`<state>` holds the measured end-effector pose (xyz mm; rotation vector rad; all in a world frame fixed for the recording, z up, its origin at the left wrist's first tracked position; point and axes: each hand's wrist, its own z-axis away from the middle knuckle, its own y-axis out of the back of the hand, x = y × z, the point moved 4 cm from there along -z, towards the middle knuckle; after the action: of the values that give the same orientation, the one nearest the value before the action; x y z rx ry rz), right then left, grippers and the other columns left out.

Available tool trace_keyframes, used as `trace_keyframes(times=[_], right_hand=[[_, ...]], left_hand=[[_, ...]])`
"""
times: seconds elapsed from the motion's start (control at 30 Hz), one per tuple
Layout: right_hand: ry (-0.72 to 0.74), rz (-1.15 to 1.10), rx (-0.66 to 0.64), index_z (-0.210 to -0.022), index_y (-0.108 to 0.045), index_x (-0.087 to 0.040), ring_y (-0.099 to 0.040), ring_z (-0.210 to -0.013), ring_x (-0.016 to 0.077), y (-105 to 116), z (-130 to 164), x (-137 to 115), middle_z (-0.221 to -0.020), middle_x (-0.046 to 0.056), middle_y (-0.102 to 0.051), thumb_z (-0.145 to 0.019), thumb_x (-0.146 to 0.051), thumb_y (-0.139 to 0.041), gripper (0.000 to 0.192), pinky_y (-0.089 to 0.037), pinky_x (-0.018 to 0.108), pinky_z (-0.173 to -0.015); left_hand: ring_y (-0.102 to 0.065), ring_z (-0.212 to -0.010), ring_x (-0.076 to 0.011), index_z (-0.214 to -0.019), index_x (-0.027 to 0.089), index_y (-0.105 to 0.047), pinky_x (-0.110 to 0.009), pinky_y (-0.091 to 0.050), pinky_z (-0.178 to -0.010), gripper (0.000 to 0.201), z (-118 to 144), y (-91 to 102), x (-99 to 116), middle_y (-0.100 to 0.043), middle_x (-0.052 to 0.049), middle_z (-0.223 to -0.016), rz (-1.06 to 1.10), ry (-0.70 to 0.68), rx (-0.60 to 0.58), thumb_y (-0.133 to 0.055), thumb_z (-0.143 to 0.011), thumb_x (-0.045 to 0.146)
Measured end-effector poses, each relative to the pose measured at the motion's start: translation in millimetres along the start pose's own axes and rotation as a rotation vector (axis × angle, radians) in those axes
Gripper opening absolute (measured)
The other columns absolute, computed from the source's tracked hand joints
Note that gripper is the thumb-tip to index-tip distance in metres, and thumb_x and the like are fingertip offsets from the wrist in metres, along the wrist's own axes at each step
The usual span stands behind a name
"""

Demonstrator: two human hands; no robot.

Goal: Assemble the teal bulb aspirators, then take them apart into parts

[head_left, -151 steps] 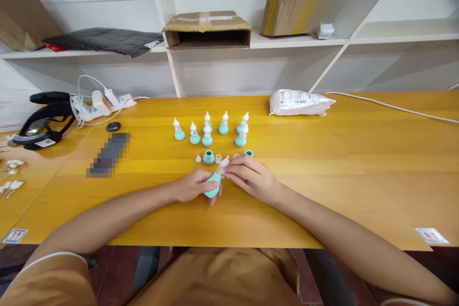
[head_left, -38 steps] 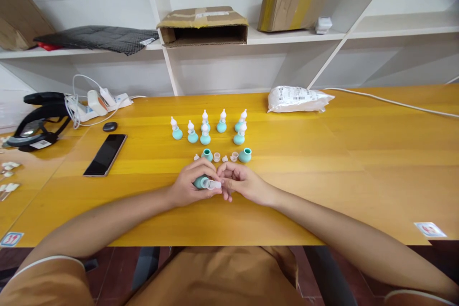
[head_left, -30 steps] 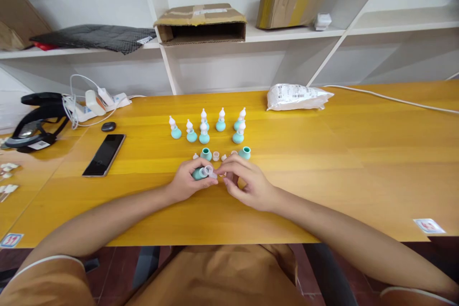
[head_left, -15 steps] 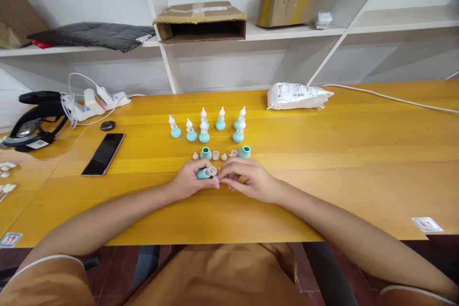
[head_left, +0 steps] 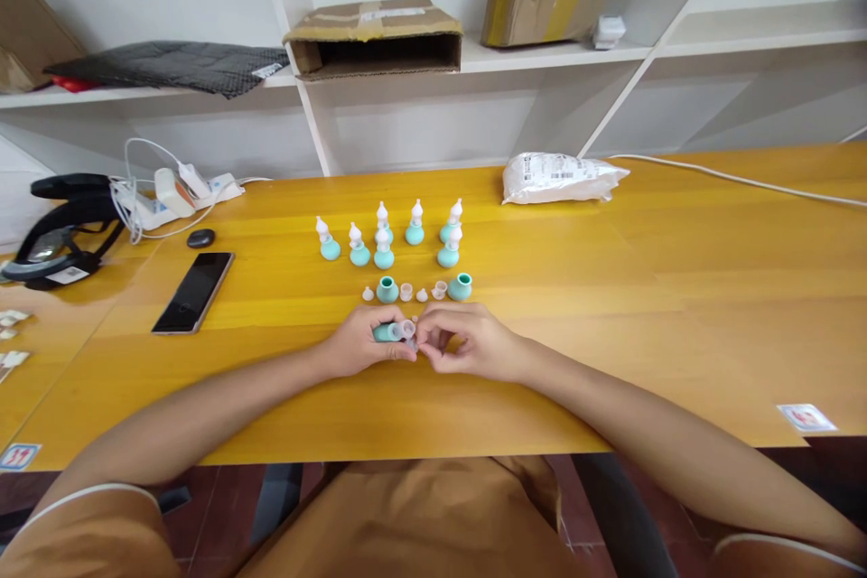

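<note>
My left hand (head_left: 362, 343) is wrapped round a teal squeeze bulb (head_left: 385, 331) fitted with a clear plastic cup (head_left: 406, 330) that points to the right. Close by, my right hand (head_left: 467, 341) has thumb and forefinger pinched together at the cup's lower edge; whatever is between them is too small to make out. Just beyond the hands stand two open teal bulbs (head_left: 387, 290) (head_left: 461, 286), with clear cups (head_left: 405, 292) and small pointed tips (head_left: 368, 293) between and beside them. Farther back, several teal bulbs with white pointed tops (head_left: 384, 248) stand upright.
A phone (head_left: 194, 293) and a small black case (head_left: 200, 238) lie to the left, near a power strip with cables (head_left: 159, 209) and a black headset (head_left: 64, 230). At the back right sits a white plastic package (head_left: 562, 178). Shelves with cardboard boxes (head_left: 376, 36) rise behind the table.
My right hand has shifted slightly right from the cup, its thumb and forefinger now in a rounder pinch. The left hand keeps its hold on the bulb. The camera view has moved slightly.
</note>
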<state>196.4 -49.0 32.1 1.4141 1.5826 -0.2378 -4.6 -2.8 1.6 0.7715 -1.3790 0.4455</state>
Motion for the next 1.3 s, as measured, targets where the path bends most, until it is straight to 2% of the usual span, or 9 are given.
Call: trace_keyframes(times=[0.13,0.3,0.4,0.57,0.77,0.9,1.03,1.17,1.3], right_hand=[[-0.103,0.146,0.050,-0.096,-0.071,-0.021,-0.064,-0.066,0.0107,27.8,-3.8,0.2,-0.087,0.000,-0.070,-0.101,-0.019,-0.072,0.006,-0.050,0.021,-0.059],[-0.145,0.694,-0.207,-0.095,-0.073,-0.019,-0.063,-0.073,0.0152,40.9,-2.0,7.1,-0.096,0.005,-0.076,-0.101,-0.012,-0.070,0.010,-0.040,0.028,-0.066],[-0.195,0.806,-0.354,-0.097,-0.074,-0.019,-0.065,-0.077,0.0166,31.3,0.4,11.5,-0.104,0.007,-0.079,-0.104,-0.014,-0.070,0.009,-0.034,0.030,-0.065],[-0.272,0.841,-0.430,-0.101,-0.077,-0.018,-0.067,-0.078,0.0165,19.3,2.0,18.2,-0.109,0.009,-0.080,-0.107,-0.016,-0.069,0.010,-0.029,0.032,-0.062],[-0.214,0.855,-0.390,-0.101,-0.077,-0.018,-0.068,-0.080,0.0177,17.2,3.2,24.3,-0.107,0.009,-0.080,-0.109,-0.018,-0.067,0.013,-0.030,0.032,-0.062],[-0.139,0.765,-0.306,-0.106,-0.076,-0.018,-0.069,-0.080,0.0178,22.9,1.1,16.1,-0.105,0.007,-0.079,-0.108,-0.017,-0.065,0.011,-0.040,0.030,-0.065],[-0.026,0.522,-0.159,-0.137,-0.069,-0.021,-0.069,-0.078,0.0153,27.7,-2.2,2.0,-0.126,0.010,-0.075,-0.109,-0.020,-0.064,0.028,-0.057,0.029,-0.071],[0.199,0.446,-0.206,-0.146,-0.067,-0.023,-0.075,-0.116,0.0231,15.0,0.1,-5.5,-0.137,0.014,-0.072,-0.115,-0.021,-0.060,0.032,-0.065,0.036,-0.097],[0.269,0.584,-0.291,-0.138,-0.073,-0.021,-0.076,-0.107,0.0190,2.9,4.7,-4.8,-0.132,0.012,-0.076,-0.120,-0.018,-0.049,0.030,-0.064,0.030,-0.090]], left_hand=[[-0.066,-0.079,-0.0156,-0.088,0.017,-0.070,-0.029,-0.052,-0.082,0.039,-0.3,-0.2,0.6,-0.077,-0.001,-0.086,0.054,0.024,0.008,-0.095,-0.081,0.046],[-0.068,-0.081,-0.0164,-0.088,0.017,-0.070,-0.030,-0.054,-0.084,0.036,0.2,-1.2,4.5,-0.078,-0.003,-0.088,0.057,0.014,0.001,-0.094,-0.082,0.044],[-0.067,-0.081,-0.0167,-0.088,0.017,-0.071,-0.031,-0.054,-0.084,0.037,0.0,-0.8,5.4,-0.078,-0.003,-0.089,0.032,0.021,0.007,-0.094,-0.082,0.045],[-0.066,-0.082,-0.0167,-0.087,0.017,-0.071,-0.030,-0.053,-0.084,0.037,-0.9,-0.7,5.1,-0.077,-0.003,-0.088,0.016,0.014,-0.003,-0.093,-0.082,0.046],[-0.067,-0.084,-0.0171,-0.089,0.017,-0.073,-0.031,-0.054,-0.085,0.035,-1.0,0.1,4.4,-0.078,-0.003,-0.090,0.008,0.004,-0.001,-0.093,-0.084,0.045],[-0.067,-0.083,-0.0170,-0.091,0.017,-0.073,-0.030,-0.054,-0.084,0.035,-0.8,-0.3,4.0,-0.078,-0.003,-0.090,0.013,-0.001,-0.012,-0.092,-0.085,0.046],[-0.064,-0.079,-0.0153,-0.093,0.017,-0.073,-0.030,-0.054,-0.081,0.037,-1.5,-2.1,0.9,-0.076,-0.002,-0.089,0.037,0.021,-0.039,-0.090,-0.087,0.049],[-0.063,-0.080,-0.0159,-0.092,0.017,-0.073,-0.028,-0.051,-0.078,0.039,-3.7,-1.5,-3.6,-0.074,0.000,-0.087,-0.053,0.041,-0.096,-0.092,-0.085,0.050],[-0.068,-0.083,-0.0185,-0.091,0.017,-0.075,-0.028,-0.052,-0.079,0.042,-5.3,0.3,-6.4,-0.076,0.000,-0.087,-0.124,0.055,-0.179,-0.095,-0.082,0.052]])
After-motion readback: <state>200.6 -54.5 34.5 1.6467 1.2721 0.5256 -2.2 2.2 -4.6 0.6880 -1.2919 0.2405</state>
